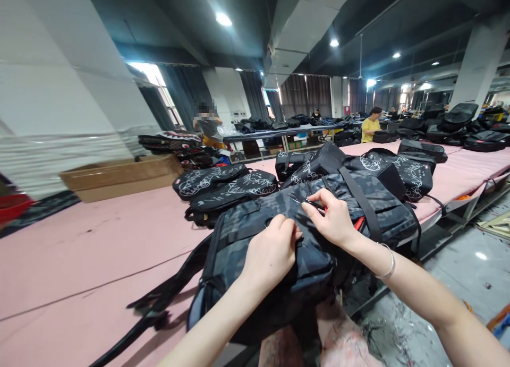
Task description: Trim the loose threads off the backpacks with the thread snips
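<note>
A dark camouflage backpack lies on its side at the near edge of the pink-covered table, with black straps trailing off to the left. My left hand is closed in a pinch against the bag's upper face; what its fingertips grip is hidden. Just to the right, my right hand is closed around slim black thread snips, whose thin metal tips point left over the fabric. A wide black strap crosses the bag beyond my right hand, and a red tab shows beside my wrist.
Several black bags with white scribble prints lie just behind the backpack. A long cardboard box stands at the left on the pink table. Other people work farther off, one in a yellow top. Thread scraps litter the floor at right.
</note>
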`<state>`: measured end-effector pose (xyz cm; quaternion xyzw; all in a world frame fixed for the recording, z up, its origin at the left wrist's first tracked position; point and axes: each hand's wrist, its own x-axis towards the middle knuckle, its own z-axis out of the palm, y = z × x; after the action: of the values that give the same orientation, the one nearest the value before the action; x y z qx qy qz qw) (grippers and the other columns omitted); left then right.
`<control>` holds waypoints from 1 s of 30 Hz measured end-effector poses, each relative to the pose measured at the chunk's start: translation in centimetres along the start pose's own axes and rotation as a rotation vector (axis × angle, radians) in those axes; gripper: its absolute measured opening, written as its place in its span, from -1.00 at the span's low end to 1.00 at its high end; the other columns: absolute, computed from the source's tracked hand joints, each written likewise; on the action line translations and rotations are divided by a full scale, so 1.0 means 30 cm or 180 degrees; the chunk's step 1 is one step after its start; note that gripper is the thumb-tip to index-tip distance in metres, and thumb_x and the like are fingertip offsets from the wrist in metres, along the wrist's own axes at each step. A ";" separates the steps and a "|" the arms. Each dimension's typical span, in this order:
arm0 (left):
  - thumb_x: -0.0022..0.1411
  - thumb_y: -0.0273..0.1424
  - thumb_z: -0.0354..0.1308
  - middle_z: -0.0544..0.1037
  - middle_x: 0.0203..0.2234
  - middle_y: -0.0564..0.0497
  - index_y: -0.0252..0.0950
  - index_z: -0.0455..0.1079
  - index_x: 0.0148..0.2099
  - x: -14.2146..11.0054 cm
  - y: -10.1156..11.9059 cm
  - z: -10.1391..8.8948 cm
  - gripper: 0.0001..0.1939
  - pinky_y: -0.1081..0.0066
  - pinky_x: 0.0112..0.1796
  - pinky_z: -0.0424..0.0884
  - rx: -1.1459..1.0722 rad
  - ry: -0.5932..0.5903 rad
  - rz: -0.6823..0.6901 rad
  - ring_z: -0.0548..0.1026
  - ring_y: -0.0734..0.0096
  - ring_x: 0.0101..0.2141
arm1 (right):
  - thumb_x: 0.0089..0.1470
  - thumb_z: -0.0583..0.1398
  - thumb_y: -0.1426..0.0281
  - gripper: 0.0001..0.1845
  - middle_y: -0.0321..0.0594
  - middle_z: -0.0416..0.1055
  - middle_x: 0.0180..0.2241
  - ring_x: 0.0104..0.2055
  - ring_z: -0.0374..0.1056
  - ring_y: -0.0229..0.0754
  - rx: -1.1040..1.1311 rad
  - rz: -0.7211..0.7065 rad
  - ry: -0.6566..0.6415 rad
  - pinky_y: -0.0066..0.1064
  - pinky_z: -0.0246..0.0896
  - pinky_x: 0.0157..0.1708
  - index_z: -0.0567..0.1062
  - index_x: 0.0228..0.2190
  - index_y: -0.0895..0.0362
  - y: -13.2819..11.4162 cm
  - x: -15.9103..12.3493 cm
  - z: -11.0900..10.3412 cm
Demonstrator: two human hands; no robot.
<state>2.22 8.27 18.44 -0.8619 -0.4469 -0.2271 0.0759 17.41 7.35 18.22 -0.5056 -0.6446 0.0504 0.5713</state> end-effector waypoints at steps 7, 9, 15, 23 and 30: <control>0.19 -0.25 -0.12 0.22 -0.59 0.09 -0.24 0.13 -0.49 -0.034 -0.039 -0.034 -0.75 0.45 -0.46 0.22 -0.2297 0.0117 -0.0292 0.24 0.43 -0.52 | 0.03 0.11 0.21 -0.79 -0.31 0.39 -0.47 -0.49 0.30 -0.28 0.0081 -0.0041 0.0035 -0.50 0.17 -0.48 0.39 -0.39 0.10 -0.008 -0.009 -0.014; 0.18 -0.22 -0.10 0.19 -0.61 0.10 -0.24 0.13 -0.49 -0.053 -0.049 -0.042 -0.73 0.46 -0.48 0.20 -0.2640 0.0134 -0.0350 0.19 0.45 -0.54 | 0.03 0.11 0.21 -0.78 -0.32 0.39 -0.49 -0.50 0.30 -0.28 0.0037 -0.0026 -0.0006 -0.50 0.16 -0.47 0.39 -0.39 0.10 -0.010 -0.013 -0.012; 0.17 -0.21 -0.05 0.22 -0.60 0.10 -0.25 0.17 -0.49 -0.063 -0.055 -0.031 -0.73 0.46 -0.44 0.21 -0.2833 0.0220 -0.0465 0.22 0.45 -0.51 | 0.05 0.13 0.23 -0.81 -0.30 0.44 -0.45 -0.49 0.32 -0.28 -0.0359 -0.0308 -0.0396 -0.49 0.11 -0.46 0.41 -0.36 0.09 -0.038 -0.048 -0.060; 0.19 -0.22 -0.06 0.18 -0.61 0.11 -0.24 0.14 -0.50 -0.045 -0.057 -0.025 -0.72 0.46 -0.46 0.16 -0.2958 0.0205 -0.0416 0.18 0.46 -0.52 | 0.06 0.14 0.28 -0.84 -0.26 0.46 -0.44 -0.47 0.35 -0.28 -0.0582 -0.0641 -0.1114 -0.52 0.12 -0.47 0.41 -0.36 0.11 -0.024 -0.139 -0.142; 0.20 -0.24 -0.05 0.18 -0.59 0.11 -0.25 0.14 -0.50 -0.054 -0.065 -0.030 -0.73 0.45 -0.45 0.15 -0.3007 0.0200 -0.0405 0.18 0.46 -0.51 | 0.09 0.11 0.28 -0.82 -0.24 0.48 -0.44 -0.40 0.39 -0.24 -0.0670 -0.0866 -0.1003 -0.50 0.10 -0.45 0.43 -0.39 0.12 0.004 -0.133 -0.090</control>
<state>-0.43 7.93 18.36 -0.7658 -0.3441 -0.4356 -0.3248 18.96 3.19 16.33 -0.4567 -0.7898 -0.0164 0.4092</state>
